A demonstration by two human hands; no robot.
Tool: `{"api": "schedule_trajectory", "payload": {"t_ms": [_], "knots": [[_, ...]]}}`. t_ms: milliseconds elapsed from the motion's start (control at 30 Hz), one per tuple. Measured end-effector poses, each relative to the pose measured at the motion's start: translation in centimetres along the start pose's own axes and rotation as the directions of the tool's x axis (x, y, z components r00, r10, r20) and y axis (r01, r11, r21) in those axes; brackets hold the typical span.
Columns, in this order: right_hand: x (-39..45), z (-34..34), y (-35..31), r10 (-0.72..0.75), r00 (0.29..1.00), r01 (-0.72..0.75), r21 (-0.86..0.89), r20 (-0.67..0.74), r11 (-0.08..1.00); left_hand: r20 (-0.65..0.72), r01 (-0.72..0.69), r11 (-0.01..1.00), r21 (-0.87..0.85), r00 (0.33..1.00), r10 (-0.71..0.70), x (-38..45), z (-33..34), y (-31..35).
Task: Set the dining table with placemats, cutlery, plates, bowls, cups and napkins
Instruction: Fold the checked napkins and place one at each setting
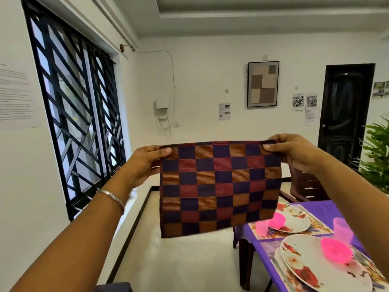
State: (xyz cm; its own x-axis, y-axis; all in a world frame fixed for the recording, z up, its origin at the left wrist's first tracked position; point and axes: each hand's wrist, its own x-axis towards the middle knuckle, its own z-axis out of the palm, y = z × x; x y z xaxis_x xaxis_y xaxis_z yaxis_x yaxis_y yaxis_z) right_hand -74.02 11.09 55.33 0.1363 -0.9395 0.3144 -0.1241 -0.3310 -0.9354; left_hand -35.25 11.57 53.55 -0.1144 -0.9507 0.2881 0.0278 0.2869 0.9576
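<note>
A checkered napkin (219, 186) in purple, red and orange hangs spread out in the air in front of me. My left hand (145, 163) pinches its top left corner and my right hand (294, 152) pinches its top right corner. Down at the lower right stands the table under a purple cloth (320, 211). On it lie two floral placemats, each with a floral plate (294, 220) (311, 264) and a pink bowl (277, 220) (336, 251). A pink cup (262, 227) stands by the far plate and another pink cup (342, 228) by the near plate.
A dark chair (305, 184) stands beyond the table, with a green plant (376, 152) at the right edge. A barred window (75, 114) fills the left wall. A dark door (345, 114) is at the back right. Pale floor (189, 260) lies left of the table.
</note>
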Motion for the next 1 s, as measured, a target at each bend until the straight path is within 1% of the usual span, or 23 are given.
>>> {"api": "schedule_trajectory", "payload": {"t_ms": [33,67,100,133,167,267,300,400,500,600,700,800,900,1000], "knots": [[0.1,0.6,0.1,-0.013,0.996,-0.002,-0.167,-0.089,0.986,-0.076,-0.008,0.996,0.092,0.997,0.015,0.1,0.4,-0.3],[0.3,1.1,0.4,-0.054,0.982,-0.009,-0.329,-0.183,0.944,-0.139,-0.021,0.986,0.167,0.989,0.045,0.2,1.0,-0.6],[0.2,1.7,0.5,-0.110,0.961,-0.015,-0.445,-0.252,0.895,-0.188,-0.038,0.975,0.217,0.979,0.080,0.2,1.6,-0.9],[-0.1,2.4,0.5,-0.161,0.941,-0.011,-0.505,-0.298,0.863,-0.223,-0.062,0.966,0.252,0.968,0.120,0.1,2.3,-1.2],[-0.5,3.3,0.4,-0.206,0.926,0.010,-0.526,-0.315,0.851,-0.245,-0.088,0.958,0.274,0.957,0.158,0.0,3.1,-1.4],[-1.9,6.3,0.1,-0.273,0.922,0.070,-0.576,-0.273,0.814,-0.246,-0.155,0.941,0.300,0.941,0.233,-0.2,5.5,-1.9],[-2.2,7.2,0.1,-0.263,0.931,0.082,-0.555,-0.254,0.828,-0.235,-0.170,0.939,0.300,0.941,0.245,-0.4,6.4,-2.1],[-2.7,9.8,0.6,-0.186,0.964,0.100,-0.388,-0.191,0.916,-0.210,-0.191,0.947,0.259,0.946,0.248,-0.7,9.0,-2.7],[-2.7,11.7,1.1,-0.180,0.969,0.116,-0.332,-0.170,0.936,-0.146,-0.166,0.960,0.226,0.968,0.202,-0.9,11.3,-3.5],[-2.6,12.5,1.5,-0.155,0.971,0.093,-0.313,-0.181,0.945,-0.071,-0.169,0.959,0.229,0.979,0.189,-0.9,12.4,-4.4],[-2.7,12.5,2.1,-0.107,0.979,0.053,-0.289,-0.174,0.956,-0.039,-0.182,0.944,0.275,0.979,0.200,-1.2,12.7,-4.7],[-3.0,12.4,2.4,-0.089,0.984,0.049,-0.248,-0.151,0.968,-0.024,-0.184,0.935,0.302,0.979,0.201,-1.4,12.8,-4.8],[-3.3,12.3,2.4,-0.090,0.987,0.062,-0.199,-0.135,0.978,-0.031,-0.194,0.924,0.330,0.976,0.216,-1.5,13.0,-4.7],[-3.5,11.8,2.3,-0.133,0.981,0.103,-0.203,-0.139,0.974,-0.018,-0.214,0.902,0.376,0.971,0.238,-1.4,13.2,-4.5]]}}
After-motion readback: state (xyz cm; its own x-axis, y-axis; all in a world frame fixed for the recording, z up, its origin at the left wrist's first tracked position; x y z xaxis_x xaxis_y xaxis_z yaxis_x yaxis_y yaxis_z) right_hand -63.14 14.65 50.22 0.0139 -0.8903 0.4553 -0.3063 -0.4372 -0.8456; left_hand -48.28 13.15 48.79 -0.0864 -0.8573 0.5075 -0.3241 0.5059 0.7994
